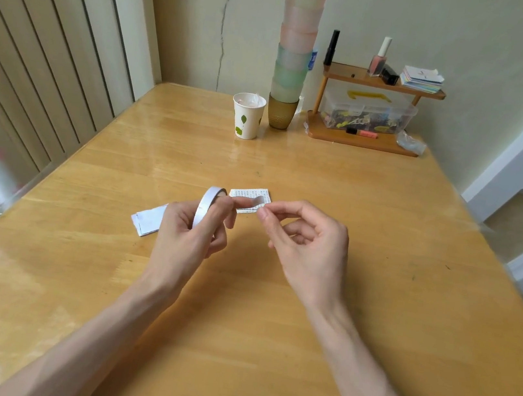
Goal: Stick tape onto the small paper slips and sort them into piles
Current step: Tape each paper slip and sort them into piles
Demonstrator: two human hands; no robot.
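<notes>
Here, above the glossy wooden worktop (269,317), the left hand (186,240) is gripping a thin white tape roll (205,204), fingers curled round its rim. Just over a flat printed slip (252,194), the right hand (310,246) is pinching the tape end (255,201). The tape is looking light, limp and sticky, so it is likely best pinched at the tip.

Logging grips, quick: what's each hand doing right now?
Left hand: grips the tape roll.
Right hand: pinches the free tape end.
</notes>
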